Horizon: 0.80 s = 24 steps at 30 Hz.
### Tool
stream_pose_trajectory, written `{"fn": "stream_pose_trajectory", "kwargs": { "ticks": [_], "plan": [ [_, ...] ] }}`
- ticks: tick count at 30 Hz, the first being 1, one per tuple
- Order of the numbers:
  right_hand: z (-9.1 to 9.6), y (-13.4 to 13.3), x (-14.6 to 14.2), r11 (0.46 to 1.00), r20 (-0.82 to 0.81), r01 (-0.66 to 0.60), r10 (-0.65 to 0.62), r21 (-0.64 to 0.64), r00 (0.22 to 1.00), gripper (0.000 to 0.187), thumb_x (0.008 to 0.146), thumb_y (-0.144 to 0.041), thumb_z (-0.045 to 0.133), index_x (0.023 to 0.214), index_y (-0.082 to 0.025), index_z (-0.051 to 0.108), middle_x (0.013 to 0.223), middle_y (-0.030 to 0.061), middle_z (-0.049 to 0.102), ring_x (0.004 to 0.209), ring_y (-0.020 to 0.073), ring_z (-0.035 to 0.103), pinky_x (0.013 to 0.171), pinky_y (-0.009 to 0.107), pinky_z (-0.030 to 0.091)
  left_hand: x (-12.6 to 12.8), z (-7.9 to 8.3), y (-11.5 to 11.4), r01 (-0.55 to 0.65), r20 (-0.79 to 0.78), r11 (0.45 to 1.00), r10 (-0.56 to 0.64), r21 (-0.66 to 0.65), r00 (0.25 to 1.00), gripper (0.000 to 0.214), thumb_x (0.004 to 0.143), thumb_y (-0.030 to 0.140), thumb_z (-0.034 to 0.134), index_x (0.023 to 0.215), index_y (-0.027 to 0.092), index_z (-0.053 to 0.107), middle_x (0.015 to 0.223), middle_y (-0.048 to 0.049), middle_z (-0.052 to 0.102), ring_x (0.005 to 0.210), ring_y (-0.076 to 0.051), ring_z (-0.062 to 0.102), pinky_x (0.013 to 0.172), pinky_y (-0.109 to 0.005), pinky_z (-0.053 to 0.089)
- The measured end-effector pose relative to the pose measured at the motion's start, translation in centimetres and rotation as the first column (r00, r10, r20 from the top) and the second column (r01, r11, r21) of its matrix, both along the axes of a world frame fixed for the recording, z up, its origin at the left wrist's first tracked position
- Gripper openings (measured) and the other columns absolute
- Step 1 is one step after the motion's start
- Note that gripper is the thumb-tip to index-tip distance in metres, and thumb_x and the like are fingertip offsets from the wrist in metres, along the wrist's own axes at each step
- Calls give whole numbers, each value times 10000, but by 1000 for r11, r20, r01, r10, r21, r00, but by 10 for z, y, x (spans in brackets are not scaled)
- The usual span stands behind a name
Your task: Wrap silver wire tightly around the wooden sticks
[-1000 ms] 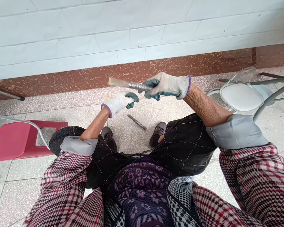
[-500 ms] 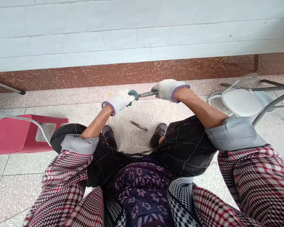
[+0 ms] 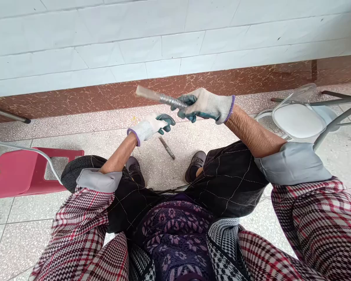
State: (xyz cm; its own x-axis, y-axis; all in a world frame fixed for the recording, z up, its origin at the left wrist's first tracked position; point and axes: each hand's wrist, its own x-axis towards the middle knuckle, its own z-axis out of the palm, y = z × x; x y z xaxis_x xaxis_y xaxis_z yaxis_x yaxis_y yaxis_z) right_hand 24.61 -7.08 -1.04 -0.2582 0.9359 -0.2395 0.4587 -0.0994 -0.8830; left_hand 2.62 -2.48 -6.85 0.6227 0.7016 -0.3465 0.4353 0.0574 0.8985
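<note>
As I look down through the head camera, everything that matters sits in a small patch of floor beyond the person's knees. Far left, a red plastic chair (image 3: 23, 175) stands clear of the hands. The left hand (image 3: 149, 127), in a white knit glove with a green-coated palm, is half open, its fingers (image 3: 168, 119) loosely curled and gripping nothing. On the floor below it, a short steel rod (image 3: 166, 148) lies between the shoes (image 3: 134, 169), slanting from upper left to lower right. The metal bar (image 3: 166, 100) is up in the air, in the right hand (image 3: 203, 105), which is closed firmly around one end. Its long axis slants up and left from that grip, with a band of wound wire around the middle and a flat, pale end pointing toward the wall. That free end reaches out past the left hand, which sits just below the bar and, as far as I can see, isn't touching it. Nothing stands in the gap between them. Further right, a white-seated chair (image 3: 298, 121) on grey metal legs stands well away from the hands, while a brown skirting band (image 3: 222, 78) runs along the foot of the white tiled wall (image 3: 175, 43).
</note>
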Motion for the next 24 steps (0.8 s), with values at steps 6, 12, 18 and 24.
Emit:
{"fn": "stream_pose_trajectory", "kwargs": {
  "ticks": [6, 12, 18, 24],
  "plan": [
    [-9, 18, -12, 936, -63, 346, -342, 65, 938, 157, 850, -142, 721, 996, -197, 745, 814, 4, 653, 627, 115, 545, 528, 242, 547, 1, -18, -3, 75, 35, 997, -74, -17, 997, 262, 917, 56, 582, 1028, 155, 799, 898, -69, 761, 786, -149, 702, 659, -235, 510],
    [-31, 30, -7, 918, 176, 374, -393, 131, 902, 185, 887, -100, 683, 1062, -146, 723, 764, 4, 608, 597, 120, 525, 528, 266, 490, 0, -27, -7, 93, -35, 995, -91, 41, 995, 256, 925, 114, 636, 1103, 170, 810, 663, -14, 653, 624, -137, 616, 630, -252, 466],
    [-42, 34, 6, 985, 884, -107, -72, 136, 463, 312, 969, -260, 602, 1239, -227, 756, 967, 91, 735, 818, 238, 652, 673, 357, 457, -4, -5, -11, 110, -183, 988, -88, 111, 979, 159, 914, 160, 702, 995, 208, 831, 750, -52, 697, 723, -181, 643, 643, -281, 458],
    [-40, 15, 9, 940, 826, -238, 330, -244, 456, 301, 839, -219, 696, 1105, -232, 836, 812, 70, 722, 760, 258, 660, 664, 377, 469, -20, 13, -6, 28, -242, 988, 10, 154, 970, 141, 897, 241, 731, 1003, 267, 821, 862, -73, 735, 834, -251, 649, 669, -327, 488]
  ]
}}
